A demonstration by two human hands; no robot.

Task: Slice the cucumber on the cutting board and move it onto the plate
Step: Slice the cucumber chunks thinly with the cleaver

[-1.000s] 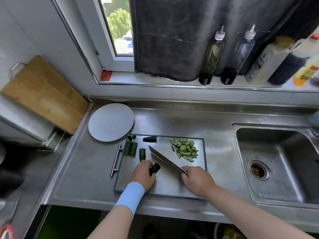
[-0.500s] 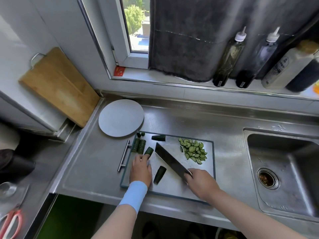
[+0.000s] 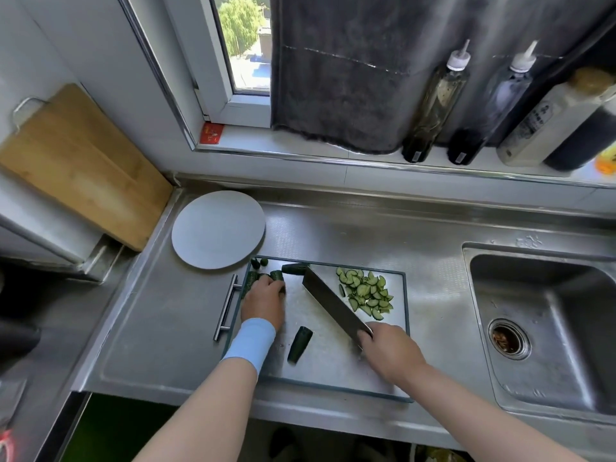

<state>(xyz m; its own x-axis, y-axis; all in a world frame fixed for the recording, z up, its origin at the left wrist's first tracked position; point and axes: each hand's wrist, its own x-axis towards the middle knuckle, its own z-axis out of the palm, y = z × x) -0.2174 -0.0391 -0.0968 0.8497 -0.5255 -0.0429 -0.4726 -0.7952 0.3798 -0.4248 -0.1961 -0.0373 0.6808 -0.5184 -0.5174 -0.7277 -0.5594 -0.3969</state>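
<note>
A steel cutting board [image 3: 333,368] lies on the counter. Several cucumber slices [image 3: 366,292] are heaped at its far right. One cucumber piece [image 3: 300,343] lies alone near the board's middle. More dark green cucumber chunks [image 3: 294,269] sit at the far left corner. My left hand [image 3: 265,300] rests over those chunks, fingers curled around one of them. My right hand [image 3: 386,350] grips the handle of a cleaver [image 3: 333,303], whose blade slants up to the left over the board. The round grey plate [image 3: 218,229] lies bare just beyond the board's left corner.
A sink [image 3: 546,328] lies to the right of the board. A wooden board [image 3: 80,168] leans against the left wall. Several bottles [image 3: 433,105] stand on the window sill at the back, beside a hanging dark towel [image 3: 340,68].
My left hand let go of the piece near the board's middle and reached back to the chunks at the far left corner. The cleaver has stayed slanted over the board.
</note>
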